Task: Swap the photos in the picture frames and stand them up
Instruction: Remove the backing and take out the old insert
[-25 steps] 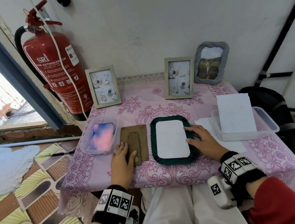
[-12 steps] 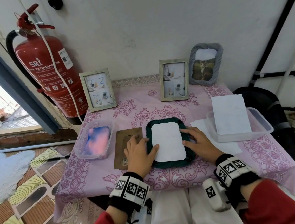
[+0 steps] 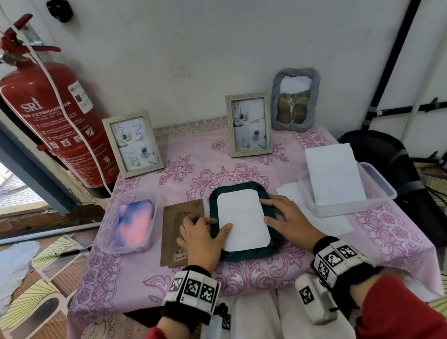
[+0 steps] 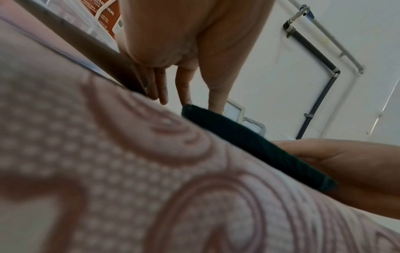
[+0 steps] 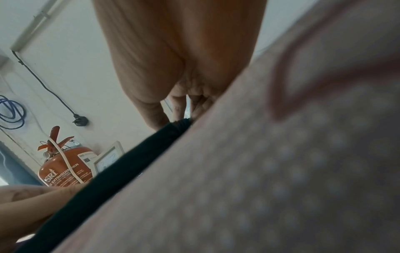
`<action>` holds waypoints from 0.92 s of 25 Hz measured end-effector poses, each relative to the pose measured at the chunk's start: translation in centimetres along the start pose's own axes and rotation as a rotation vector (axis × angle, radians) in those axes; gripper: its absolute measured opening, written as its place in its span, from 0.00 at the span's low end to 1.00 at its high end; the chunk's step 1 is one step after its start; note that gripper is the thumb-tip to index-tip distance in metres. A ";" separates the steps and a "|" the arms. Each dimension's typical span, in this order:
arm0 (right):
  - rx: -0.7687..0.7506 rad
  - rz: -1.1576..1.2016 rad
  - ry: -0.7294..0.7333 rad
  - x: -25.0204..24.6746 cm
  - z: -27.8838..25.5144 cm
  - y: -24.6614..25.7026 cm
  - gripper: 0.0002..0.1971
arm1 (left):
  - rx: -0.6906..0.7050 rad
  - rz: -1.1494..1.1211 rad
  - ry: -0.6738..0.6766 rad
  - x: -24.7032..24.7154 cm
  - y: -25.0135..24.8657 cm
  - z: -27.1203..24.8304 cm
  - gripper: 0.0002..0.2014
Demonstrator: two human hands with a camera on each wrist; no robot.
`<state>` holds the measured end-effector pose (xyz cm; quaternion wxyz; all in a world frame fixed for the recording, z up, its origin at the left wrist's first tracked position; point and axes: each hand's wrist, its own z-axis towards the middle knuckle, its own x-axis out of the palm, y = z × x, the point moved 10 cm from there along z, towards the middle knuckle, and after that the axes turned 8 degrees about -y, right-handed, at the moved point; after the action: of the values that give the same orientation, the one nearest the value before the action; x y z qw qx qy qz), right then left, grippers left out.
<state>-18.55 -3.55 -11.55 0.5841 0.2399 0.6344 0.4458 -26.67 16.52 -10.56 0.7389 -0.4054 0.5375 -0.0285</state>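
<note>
Soft even daylight, faint shadows; head view bends at edges, both wrist views blur close up.

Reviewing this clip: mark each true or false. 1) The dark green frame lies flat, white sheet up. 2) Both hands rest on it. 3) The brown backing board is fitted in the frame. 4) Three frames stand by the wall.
1) True: the green frame lies flat under the white sheet.
2) True: left hand and right hand.
3) False: the backing board lies beside it.
4) True.
</note>
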 end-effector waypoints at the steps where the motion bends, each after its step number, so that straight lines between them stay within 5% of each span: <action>1: -0.004 -0.003 -0.002 0.0 0.0 0.0 0.23 | -0.006 0.001 -0.001 0.0 0.0 0.0 0.20; 12: 0.001 -0.027 -0.016 0.1 0.1 -0.4 0.23 | -0.133 -0.212 -0.040 -0.5 0.6 0.4 0.10; 23: 0.020 -0.019 0.021 0.1 0.0 0.0 0.23 | -0.169 -0.710 -0.088 -1.9 0.9 1.2 0.10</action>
<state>-18.53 -3.49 -11.61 0.5790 0.2351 0.6474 0.4363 -26.90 18.71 -9.53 0.6694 -0.6270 0.3314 -0.2212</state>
